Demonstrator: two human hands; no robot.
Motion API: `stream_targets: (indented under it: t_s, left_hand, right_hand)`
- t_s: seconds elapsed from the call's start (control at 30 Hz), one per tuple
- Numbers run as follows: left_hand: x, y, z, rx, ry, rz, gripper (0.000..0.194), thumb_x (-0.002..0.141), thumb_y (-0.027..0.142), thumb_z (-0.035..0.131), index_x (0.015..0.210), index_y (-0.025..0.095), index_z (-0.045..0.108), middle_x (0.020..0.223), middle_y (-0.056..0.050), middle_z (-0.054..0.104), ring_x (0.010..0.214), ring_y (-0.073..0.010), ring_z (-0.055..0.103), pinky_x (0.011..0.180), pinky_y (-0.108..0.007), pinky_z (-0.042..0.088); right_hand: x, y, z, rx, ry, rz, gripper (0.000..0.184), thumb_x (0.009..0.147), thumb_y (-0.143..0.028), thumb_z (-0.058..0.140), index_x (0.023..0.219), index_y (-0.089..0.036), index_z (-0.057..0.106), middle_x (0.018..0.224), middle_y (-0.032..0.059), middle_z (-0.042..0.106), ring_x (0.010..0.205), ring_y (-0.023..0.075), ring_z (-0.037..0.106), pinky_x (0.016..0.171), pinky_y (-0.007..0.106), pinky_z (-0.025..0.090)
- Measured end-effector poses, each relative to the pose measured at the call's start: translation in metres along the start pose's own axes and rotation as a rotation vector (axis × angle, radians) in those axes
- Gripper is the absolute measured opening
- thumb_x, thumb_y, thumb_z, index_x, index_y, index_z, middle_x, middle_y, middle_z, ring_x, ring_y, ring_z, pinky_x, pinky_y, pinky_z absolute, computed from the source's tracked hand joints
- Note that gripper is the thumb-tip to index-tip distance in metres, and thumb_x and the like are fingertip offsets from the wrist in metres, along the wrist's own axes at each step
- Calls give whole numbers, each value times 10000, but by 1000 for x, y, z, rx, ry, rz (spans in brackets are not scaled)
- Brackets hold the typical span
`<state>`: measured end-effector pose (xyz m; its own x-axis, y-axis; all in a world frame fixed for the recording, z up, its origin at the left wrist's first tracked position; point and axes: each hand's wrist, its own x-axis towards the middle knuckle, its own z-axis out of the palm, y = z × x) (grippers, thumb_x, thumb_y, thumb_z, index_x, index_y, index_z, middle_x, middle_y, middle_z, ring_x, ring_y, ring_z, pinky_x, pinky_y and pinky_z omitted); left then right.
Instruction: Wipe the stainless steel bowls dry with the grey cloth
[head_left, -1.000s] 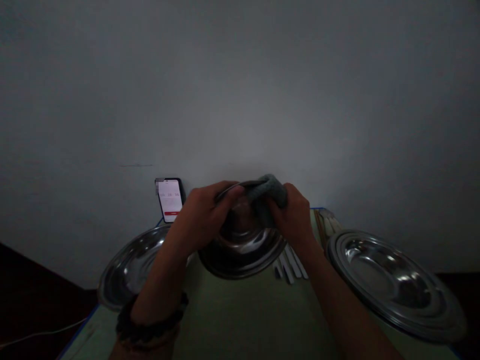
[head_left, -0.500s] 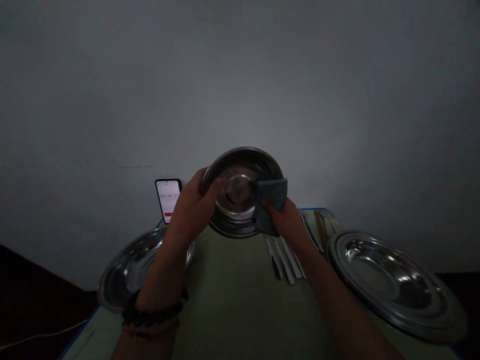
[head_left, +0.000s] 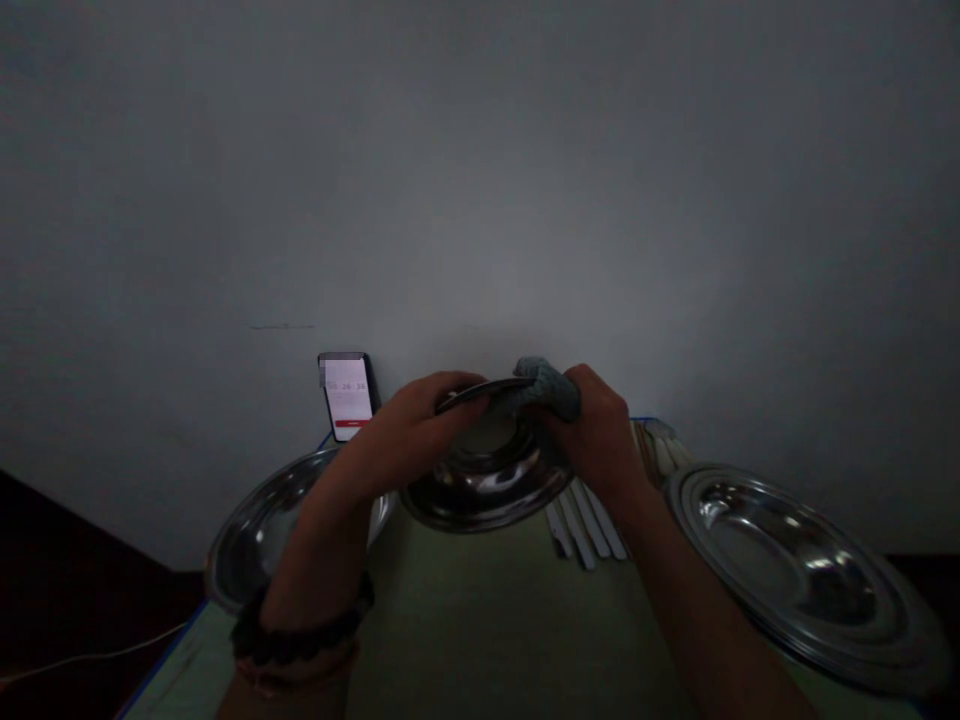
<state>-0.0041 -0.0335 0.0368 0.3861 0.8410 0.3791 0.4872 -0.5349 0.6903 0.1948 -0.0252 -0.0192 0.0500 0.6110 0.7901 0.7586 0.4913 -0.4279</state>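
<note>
A shiny metal bowl (head_left: 487,490) with a wide rim is held up over the table, tilted so that its far rim is raised. My left hand (head_left: 420,425) grips that bowl by its upper left rim, thumb on the inner side. Bunched in my right hand (head_left: 596,425) is a grey-green cloth (head_left: 551,388), pressed against the bowl's upper right rim. Below my left forearm lies a second metal bowl (head_left: 251,535). Several knives (head_left: 585,525) lie side by side just beneath my right hand.
To the right sits a stack of metal plates (head_left: 787,570). More cutlery (head_left: 664,450) lies behind my right forearm. A phone (head_left: 349,395) showing a timer leans on the wall (head_left: 480,180) at the back left of the green table (head_left: 480,610).
The bowl has come down and tipped, its open face now turned more downward. My right hand has moved the cloth to the upper rim, and the cloth is more crumpled.
</note>
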Motion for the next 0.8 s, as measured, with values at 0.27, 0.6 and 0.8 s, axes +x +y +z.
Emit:
stream_targets:
  t_s: [0.27,0.6,0.8]
  left_hand:
    - [-16,37,-5,-164,194,40,339,740,401,692,1036,244,740,1004,-55,722,925,-270,661,814,-383,516]
    - [-3,38,15,-713,540,69,320,758,331,656,1068,264,695,1015,-1,736,1011,-269,664,828,-381,562]
    - [8,7,5,-743,418,-63,392,704,254,687,1088,192,636,969,-28,725,952,-251,670,796,-350,531]
  right_hand:
    - [2,-7,-5,149,289,190,205,745,-390,636,697,-231,517,671,-1,573,641,170,531,614,312,411]
    - [-14,-27,40,957,178,838,472,722,-542,659,1011,-168,648,1038,105,719,966,262,671,775,391,538]
    - [-10,-3,33,735,64,618,468,713,-496,666,1026,-150,639,1073,138,698,1019,287,640,849,447,502]
